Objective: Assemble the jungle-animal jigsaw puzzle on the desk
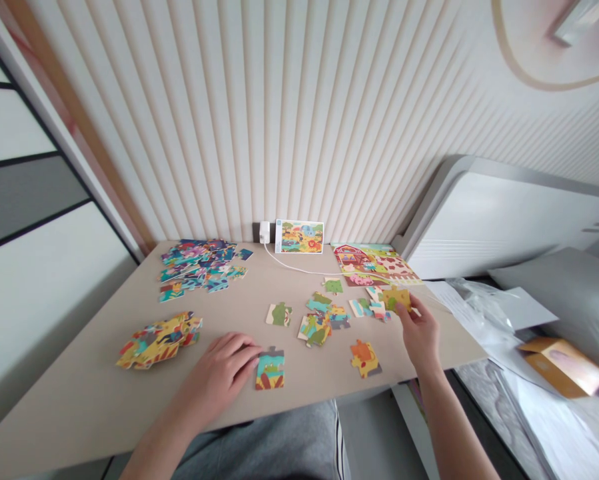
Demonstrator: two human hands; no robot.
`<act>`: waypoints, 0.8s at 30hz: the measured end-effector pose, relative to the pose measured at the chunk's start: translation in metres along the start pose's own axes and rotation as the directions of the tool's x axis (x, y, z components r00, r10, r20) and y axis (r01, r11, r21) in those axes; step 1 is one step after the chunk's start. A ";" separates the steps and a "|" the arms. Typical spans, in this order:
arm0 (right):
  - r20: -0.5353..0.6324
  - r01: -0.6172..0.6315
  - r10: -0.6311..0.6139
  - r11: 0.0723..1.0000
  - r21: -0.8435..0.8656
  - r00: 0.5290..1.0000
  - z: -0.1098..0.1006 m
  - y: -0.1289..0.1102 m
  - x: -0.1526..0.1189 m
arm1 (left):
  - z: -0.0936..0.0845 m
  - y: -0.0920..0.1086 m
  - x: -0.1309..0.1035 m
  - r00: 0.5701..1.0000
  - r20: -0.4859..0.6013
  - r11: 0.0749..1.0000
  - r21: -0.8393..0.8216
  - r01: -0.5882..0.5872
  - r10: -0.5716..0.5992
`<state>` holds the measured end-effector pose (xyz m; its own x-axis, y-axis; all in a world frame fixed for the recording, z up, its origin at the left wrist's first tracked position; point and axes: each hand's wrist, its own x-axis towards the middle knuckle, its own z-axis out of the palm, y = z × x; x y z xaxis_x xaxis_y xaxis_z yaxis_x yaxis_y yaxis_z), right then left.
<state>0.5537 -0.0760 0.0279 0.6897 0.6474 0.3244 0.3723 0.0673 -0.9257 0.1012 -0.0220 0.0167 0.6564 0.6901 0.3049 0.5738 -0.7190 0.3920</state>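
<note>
My right hand (420, 327) pinches a yellow-and-green puzzle piece (393, 297) above the right part of the table. Just left of it lie a few pale and turquoise puzzle pieces (363, 307). My left hand (229, 360) rests on the table with fingers loosely bent, their tips at the left edge of a green-frog-like puzzle section (270, 371). Between the hands sit a loose cluster of puzzle pieces (319, 323), an orange-and-yellow piece (364, 359), a green bush piece (279, 314) and a light green piece (333, 285).
A picture card (300, 237) with animals leans against the wall beside a white charger (264, 233), whose cable crosses the table. An assembled farm puzzle (374, 265) lies at the back right. Blue pieces (199, 263) and yellow pieces (159, 340) are piled left. A bed stands right.
</note>
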 end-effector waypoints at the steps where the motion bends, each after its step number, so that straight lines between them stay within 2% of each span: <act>1: 0.013 -0.031 0.031 0.999 0.023 0.999 0.003 -0.001 -0.002 | 0.000 0.000 0.000 1.000 0.001 1.000 0.000 -0.001 0.001; 5: 0.024 -0.093 0.090 0.984 0.154 0.996 0.010 -0.009 -0.009 | 0.001 -0.001 0.000 1.000 -0.013 1.000 0.004 -0.012 0.012; 9: -0.070 -0.089 0.103 0.980 0.178 0.992 0.003 -0.013 -0.009 | 0.001 -0.001 0.000 0.999 -0.037 0.999 0.012 -0.030 0.030; 14: -0.150 -0.218 0.230 0.972 0.089 0.962 -0.021 -0.011 -0.007 | 0.001 0.000 0.000 1.000 -0.015 1.000 0.017 -0.026 0.026; 19: -0.077 -0.266 0.257 0.955 -0.135 0.963 -0.034 0.003 -0.021 | 0.003 -0.003 0.000 1.000 -0.012 1.000 0.014 -0.015 0.015; 24: -0.002 -0.222 0.235 0.913 -0.343 0.972 -0.039 0.021 -0.040 | 0.002 -0.002 0.000 1.000 -0.007 1.000 0.008 -0.005 0.005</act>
<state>0.5585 -0.1305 0.0029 0.7591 0.6435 0.0979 0.4001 -0.3426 -0.8501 0.1010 -0.0210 0.0141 0.6555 0.6873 0.3130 0.5748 -0.7228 0.3835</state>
